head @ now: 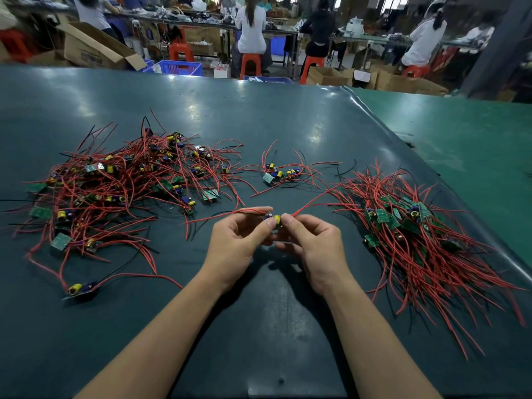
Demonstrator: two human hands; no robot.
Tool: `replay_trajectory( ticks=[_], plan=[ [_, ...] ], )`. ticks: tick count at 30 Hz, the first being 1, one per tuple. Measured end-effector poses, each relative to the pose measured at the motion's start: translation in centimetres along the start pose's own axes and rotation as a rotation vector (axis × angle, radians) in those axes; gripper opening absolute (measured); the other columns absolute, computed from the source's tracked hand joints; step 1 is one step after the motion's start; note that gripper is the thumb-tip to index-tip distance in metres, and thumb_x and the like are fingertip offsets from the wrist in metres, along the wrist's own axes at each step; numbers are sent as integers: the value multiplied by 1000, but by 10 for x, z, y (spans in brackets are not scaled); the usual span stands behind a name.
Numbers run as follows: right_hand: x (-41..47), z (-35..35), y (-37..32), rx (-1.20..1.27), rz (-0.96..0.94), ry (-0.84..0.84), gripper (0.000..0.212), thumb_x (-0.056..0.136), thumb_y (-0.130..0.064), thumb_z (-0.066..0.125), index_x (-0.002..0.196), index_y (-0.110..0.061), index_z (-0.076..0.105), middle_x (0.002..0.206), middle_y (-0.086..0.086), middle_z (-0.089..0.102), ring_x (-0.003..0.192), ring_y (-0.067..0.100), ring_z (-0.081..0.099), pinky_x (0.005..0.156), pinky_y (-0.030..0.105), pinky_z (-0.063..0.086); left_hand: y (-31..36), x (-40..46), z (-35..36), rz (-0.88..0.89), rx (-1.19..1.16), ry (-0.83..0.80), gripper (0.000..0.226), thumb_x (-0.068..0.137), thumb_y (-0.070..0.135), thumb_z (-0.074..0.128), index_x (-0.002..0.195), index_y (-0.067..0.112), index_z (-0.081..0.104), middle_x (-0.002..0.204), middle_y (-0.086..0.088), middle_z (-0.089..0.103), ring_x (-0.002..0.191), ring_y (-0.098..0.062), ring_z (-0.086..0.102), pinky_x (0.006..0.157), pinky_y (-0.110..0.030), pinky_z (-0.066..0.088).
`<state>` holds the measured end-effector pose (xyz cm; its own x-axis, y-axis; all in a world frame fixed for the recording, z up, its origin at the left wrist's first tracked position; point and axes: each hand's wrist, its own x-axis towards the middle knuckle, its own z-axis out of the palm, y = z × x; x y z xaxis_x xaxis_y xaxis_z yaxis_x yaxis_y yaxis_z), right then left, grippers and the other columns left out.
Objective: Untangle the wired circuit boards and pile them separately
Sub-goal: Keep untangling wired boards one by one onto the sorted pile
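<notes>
A circuit board [274, 221] is pinched between both hands, left [239, 243] and right [312, 244], fingers curled, above the table [259, 116].

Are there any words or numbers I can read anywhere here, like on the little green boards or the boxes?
None can be read.
Cardboard box: dark print on its side, too blurred to read.
Held circuit board and the boards in the sorted pile: any markings are too small to read.
</notes>
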<state>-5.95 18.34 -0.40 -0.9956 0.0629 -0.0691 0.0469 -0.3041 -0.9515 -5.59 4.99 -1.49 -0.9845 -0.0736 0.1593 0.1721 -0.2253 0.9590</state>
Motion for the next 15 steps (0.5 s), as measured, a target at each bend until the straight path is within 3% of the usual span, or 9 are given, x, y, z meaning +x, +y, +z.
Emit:
replay_trajectory(
  ticks=[6, 15],
  plan=[
    [0, 1, -1, -59, -80, 107, 18, 90, -14, 69, 73, -11, 74, 71, 4, 71, 58, 15, 67, 45, 22, 49, 2, 0, 2, 29, 5, 28, 13, 82, 0, 72, 94, 5, 71, 76, 0, 74, 67, -14, 69, 66, -21, 55],
    [11, -10, -4, 154, -168, 394, 24, 97, -15, 60, 76, -10, 71, 59, -4, 67, 49, 3, 55, 39, 18, 43, 1, 4, 0, 19, -116, 111, 13, 78, 6, 74, 90, 9, 73, 76, -4, 74, 63, -15, 68, 64, -21, 55]
  ],
)
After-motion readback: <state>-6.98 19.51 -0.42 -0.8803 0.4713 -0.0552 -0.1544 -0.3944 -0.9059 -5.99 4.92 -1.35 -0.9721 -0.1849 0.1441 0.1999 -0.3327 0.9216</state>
